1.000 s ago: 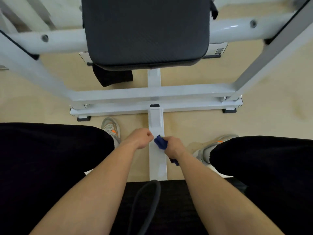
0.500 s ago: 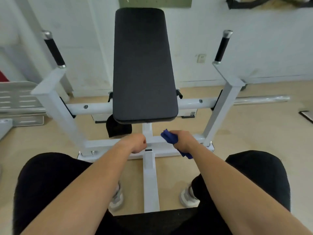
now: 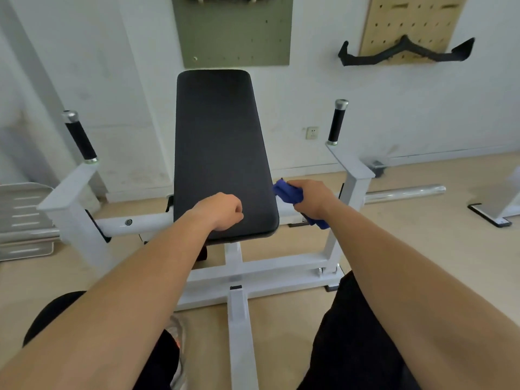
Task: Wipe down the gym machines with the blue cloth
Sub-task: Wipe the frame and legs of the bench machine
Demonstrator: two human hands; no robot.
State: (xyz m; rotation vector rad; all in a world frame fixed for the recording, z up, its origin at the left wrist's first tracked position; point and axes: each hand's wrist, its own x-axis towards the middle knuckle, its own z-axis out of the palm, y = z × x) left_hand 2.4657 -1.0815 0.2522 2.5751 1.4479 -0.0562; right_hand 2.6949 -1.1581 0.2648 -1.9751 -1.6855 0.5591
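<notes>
A white gym machine (image 3: 275,270) stands in front of me with a black upright pad (image 3: 219,147) and two black-gripped handles (image 3: 337,123). My right hand (image 3: 311,199) grips the bunched blue cloth (image 3: 287,192) at the pad's lower right edge, over the white crossbar. My left hand (image 3: 221,211) is curled in a fist, holds nothing, and hovers in front of the pad's lower part. The white centre beam (image 3: 242,333) runs toward me between my black-clad knees.
A light wooden floor surrounds the machine. A chrome bar (image 3: 405,192) sticks out to the right. Grey metal plates (image 3: 22,218) lie at the left, another machine's base (image 3: 495,212) at the far right. On the wall hang a green board (image 3: 233,32) and a pegboard with a black handle (image 3: 405,53).
Both hands rose from the floor beam to the pad's lower edge, the right one carrying the cloth. The view tilted up from the base to the whole pad and wall.
</notes>
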